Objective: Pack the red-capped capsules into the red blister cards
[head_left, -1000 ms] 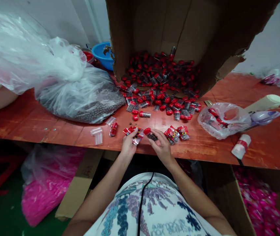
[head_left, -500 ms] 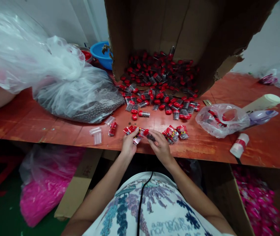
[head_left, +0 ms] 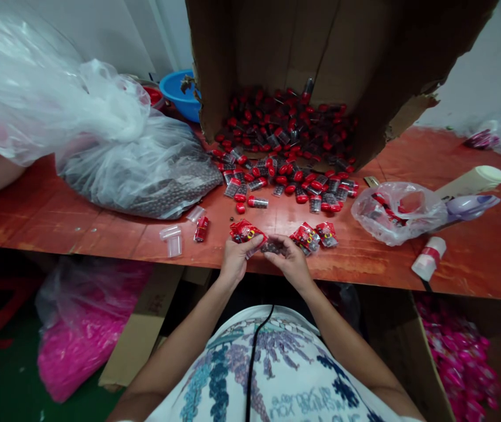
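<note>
At the near edge of a red-brown table (head_left: 365,258), my left hand (head_left: 235,260) pinches a small clear plastic pouch (head_left: 250,233) with red print. My right hand (head_left: 289,260) grips a little tube of dark beads (head_left: 271,247), its end at the pouch's mouth. Both hands touch each other. Filled pouches (head_left: 314,235) lie just right of my right hand. One more filled pouch (head_left: 202,228) and empty clear pouches (head_left: 172,239) lie to the left. Several red-capped tubes (head_left: 285,181) spill from a tipped cardboard box (head_left: 321,53) behind.
A big clear bag of dark beads (head_left: 145,176) lies at left, a blue bowl (head_left: 182,94) behind it. At right are a small plastic bag (head_left: 395,211), a cream tube (head_left: 470,181) and a red-banded bottle (head_left: 429,258). Pink-filled bags (head_left: 78,334) and a box (head_left: 466,357) sit under the table.
The tube in my right hand has moved left, its red cap now inside the pouch that my left hand holds. Both hands have drawn closer together.
</note>
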Demonstrator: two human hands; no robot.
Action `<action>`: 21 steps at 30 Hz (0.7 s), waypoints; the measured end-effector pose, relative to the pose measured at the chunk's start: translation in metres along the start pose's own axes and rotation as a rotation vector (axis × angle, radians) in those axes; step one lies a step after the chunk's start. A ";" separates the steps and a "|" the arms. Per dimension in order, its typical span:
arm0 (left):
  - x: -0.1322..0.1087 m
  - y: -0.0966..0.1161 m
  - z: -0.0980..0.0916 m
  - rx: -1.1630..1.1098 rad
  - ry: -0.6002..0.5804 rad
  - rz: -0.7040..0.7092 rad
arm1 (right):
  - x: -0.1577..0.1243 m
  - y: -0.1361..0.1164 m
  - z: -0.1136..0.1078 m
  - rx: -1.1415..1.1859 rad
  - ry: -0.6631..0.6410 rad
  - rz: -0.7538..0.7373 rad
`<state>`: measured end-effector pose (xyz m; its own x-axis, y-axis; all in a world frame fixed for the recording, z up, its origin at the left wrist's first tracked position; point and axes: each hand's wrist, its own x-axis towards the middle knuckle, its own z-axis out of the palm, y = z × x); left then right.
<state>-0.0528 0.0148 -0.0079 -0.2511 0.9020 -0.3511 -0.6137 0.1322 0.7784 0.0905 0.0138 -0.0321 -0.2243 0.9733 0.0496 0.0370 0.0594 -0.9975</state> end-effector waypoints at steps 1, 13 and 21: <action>-0.001 0.000 0.000 0.020 -0.014 0.019 | 0.000 0.001 0.000 0.017 -0.004 0.018; -0.006 0.003 0.001 0.115 -0.075 0.086 | -0.005 -0.008 -0.001 -0.043 0.122 -0.075; -0.005 0.003 0.003 0.040 -0.020 0.034 | -0.004 -0.007 -0.007 0.071 0.033 0.037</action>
<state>-0.0513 0.0116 -0.0017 -0.2566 0.9141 -0.3140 -0.5745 0.1170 0.8101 0.0979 0.0111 -0.0251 -0.1914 0.9814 0.0131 -0.0251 0.0084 -0.9996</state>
